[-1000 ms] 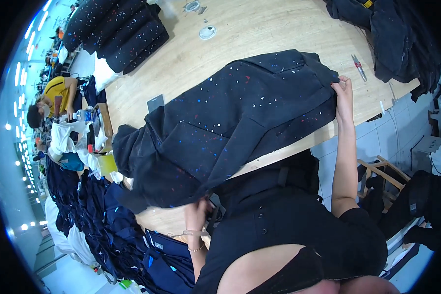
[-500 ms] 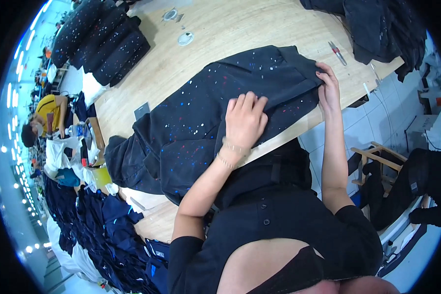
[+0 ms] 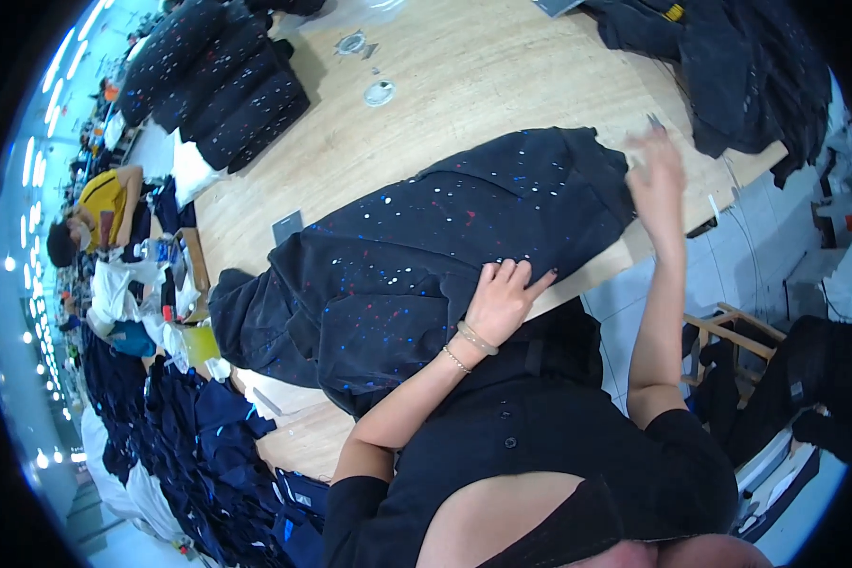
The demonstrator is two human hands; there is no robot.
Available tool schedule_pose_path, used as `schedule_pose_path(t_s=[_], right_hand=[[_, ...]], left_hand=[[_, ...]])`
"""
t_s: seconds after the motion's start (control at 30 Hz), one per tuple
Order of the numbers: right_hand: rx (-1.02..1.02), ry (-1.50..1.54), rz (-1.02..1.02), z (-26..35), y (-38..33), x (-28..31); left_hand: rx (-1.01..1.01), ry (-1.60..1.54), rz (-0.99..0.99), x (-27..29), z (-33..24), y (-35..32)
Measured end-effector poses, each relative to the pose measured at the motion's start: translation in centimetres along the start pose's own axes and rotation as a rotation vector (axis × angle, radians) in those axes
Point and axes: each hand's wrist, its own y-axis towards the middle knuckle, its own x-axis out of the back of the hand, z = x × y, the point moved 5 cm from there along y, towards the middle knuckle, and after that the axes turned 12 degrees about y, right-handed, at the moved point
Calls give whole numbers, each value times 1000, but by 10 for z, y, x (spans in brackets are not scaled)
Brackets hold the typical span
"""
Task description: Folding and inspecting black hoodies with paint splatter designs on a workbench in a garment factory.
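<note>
A black garment [image 3: 388, 251] speckled with white, blue and red dots lies in folds across the table, its banded end toward the right. My left hand [image 3: 502, 301] rests on its near edge, fingers apart and stretched over the cloth. Beyond the banded end, my right hand [image 3: 657, 180] is off the garment and smeared by motion. It is over the spot where the thread snips [image 3: 654, 121] lie; only a blurred tip of them shows past my fingers, so whether I grip them is hidden.
A stack of speckled dark garments [image 3: 222, 90] stands at the far left, another dark heap [image 3: 743, 71] at the far right. A small grey card [image 3: 287, 225] lies beside the garment. Dark clothes [image 3: 185, 426] pile up at lower left. Farther left sits a person in yellow [image 3: 106, 204].
My right hand has let go of the garment's banded end and moved up and right to the snips. My left hand has slid toward the near edge, its fingers spreading out.
</note>
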Motion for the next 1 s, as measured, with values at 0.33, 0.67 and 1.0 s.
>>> schedule_pose_path(t_s=[0.33, 0.67, 1.0], right_hand=[[177, -444, 406, 11, -33, -115], [151, -500, 391, 7, -24, -119], [243, -455, 330, -16, 24, -128]], left_hand=[[99, -472, 34, 60, 81, -3], [837, -620, 315, 56, 374, -216], [976, -261, -133, 23, 400, -207]])
